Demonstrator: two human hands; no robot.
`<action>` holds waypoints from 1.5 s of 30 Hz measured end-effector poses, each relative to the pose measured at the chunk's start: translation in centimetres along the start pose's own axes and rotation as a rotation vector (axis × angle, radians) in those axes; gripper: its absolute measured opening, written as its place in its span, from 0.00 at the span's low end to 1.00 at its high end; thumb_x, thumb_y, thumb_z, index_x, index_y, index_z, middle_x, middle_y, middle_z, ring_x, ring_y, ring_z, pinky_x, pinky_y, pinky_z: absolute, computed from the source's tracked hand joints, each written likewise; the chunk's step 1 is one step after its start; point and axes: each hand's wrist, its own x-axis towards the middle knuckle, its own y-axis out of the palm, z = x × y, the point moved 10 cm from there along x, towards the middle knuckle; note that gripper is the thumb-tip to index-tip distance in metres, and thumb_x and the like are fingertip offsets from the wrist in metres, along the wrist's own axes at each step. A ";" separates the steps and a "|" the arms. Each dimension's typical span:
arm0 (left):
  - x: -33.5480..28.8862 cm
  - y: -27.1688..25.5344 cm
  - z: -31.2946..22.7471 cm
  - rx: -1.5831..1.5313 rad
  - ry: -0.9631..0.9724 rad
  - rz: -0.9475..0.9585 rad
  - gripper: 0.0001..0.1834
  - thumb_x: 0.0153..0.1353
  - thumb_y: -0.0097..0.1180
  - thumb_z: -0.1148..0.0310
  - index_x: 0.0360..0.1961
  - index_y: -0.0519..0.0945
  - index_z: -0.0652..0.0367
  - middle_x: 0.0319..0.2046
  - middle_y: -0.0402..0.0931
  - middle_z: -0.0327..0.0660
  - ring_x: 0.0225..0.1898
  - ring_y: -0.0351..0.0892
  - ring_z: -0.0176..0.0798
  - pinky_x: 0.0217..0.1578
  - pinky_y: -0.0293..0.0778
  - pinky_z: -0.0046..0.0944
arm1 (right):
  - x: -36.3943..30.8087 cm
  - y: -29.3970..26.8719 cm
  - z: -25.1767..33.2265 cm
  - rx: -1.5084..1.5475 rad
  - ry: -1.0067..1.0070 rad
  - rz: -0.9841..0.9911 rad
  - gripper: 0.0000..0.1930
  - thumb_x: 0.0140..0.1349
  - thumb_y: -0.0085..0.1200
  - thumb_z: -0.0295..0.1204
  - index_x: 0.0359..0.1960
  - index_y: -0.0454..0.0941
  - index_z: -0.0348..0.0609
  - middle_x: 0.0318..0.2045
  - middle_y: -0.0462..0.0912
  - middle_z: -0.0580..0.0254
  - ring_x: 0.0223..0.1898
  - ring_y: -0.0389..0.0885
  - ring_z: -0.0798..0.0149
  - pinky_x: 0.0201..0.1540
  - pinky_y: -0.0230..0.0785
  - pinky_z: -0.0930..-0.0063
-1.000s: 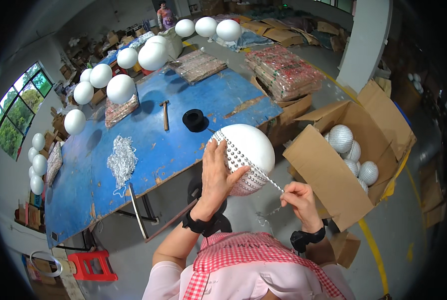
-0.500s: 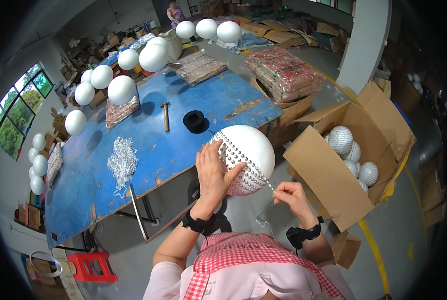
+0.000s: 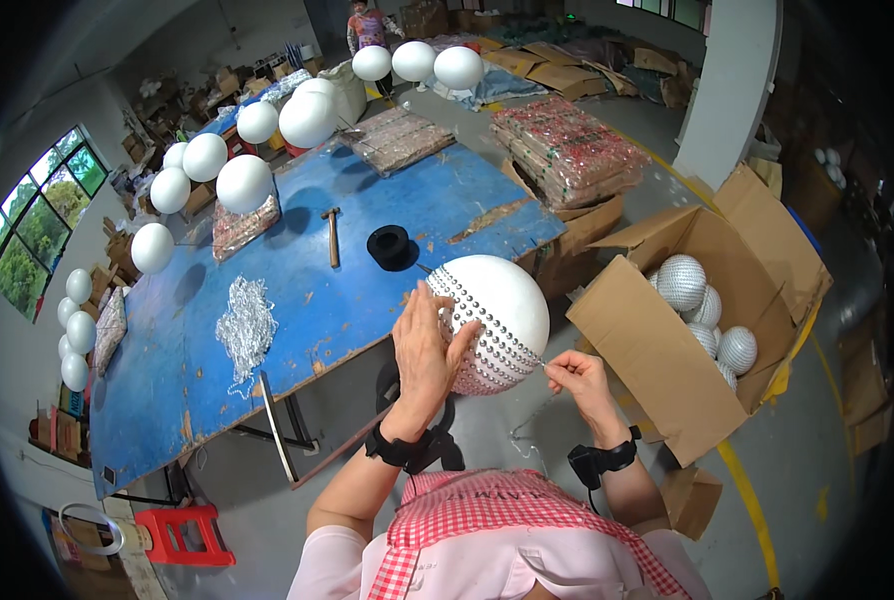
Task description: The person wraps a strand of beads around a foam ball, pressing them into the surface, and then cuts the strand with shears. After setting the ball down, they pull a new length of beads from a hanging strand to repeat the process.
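Note:
A large white ball stands in front of me at the table's edge, its lower left part wrapped in rows of silver beads. My left hand lies flat against the beaded side, fingers stretched and thumb apart. At the ball's lower right, my right hand pinches a silver bead string that runs taut onto the ball. The string's loose end hangs below towards the floor. A black round holder sits on the table just beyond the ball.
On the blue table lie a hammer and a heap of silver bead strings. Plain white balls stand along its far and left sides. To my right, an open carton holds several beaded balls. A red stool stands lower left.
My right hand has risen slightly, and the bead string now lies closer along the ball. My left thumb has shifted up a little. A person in the background has turned and moved right.

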 end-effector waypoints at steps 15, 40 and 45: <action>0.0 0.6 0.2 0.016 0.018 0.032 0.49 0.44 0.70 0.47 0.61 0.65 0.67 0.55 0.64 0.63 0.56 0.64 0.64 0.55 0.63 0.54 | -0.1 -1.6 0.9 -0.008 -0.045 -0.059 0.05 0.59 0.60 0.26 0.28 0.79 0.38 0.20 0.77 0.72 0.23 0.73 0.80 0.27 0.64 0.86; 0.4 1.5 0.4 -0.081 -0.004 0.119 0.38 0.49 0.69 0.55 0.59 0.68 0.57 0.51 0.70 0.58 0.55 0.68 0.60 0.54 0.65 0.50 | 0.1 -2.3 -1.2 -0.054 0.065 0.027 0.06 0.60 0.60 0.27 0.33 0.80 0.36 0.24 0.80 0.69 0.24 0.75 0.80 0.27 0.67 0.85; 0.6 1.4 -0.4 -0.098 0.058 0.117 0.40 0.49 0.69 0.53 0.60 0.67 0.59 0.53 0.68 0.59 0.56 0.67 0.60 0.54 0.65 0.51 | -0.1 -1.9 -0.9 -0.173 0.081 0.055 0.06 0.60 0.59 0.26 0.32 0.80 0.35 0.24 0.80 0.70 0.25 0.75 0.79 0.29 0.68 0.84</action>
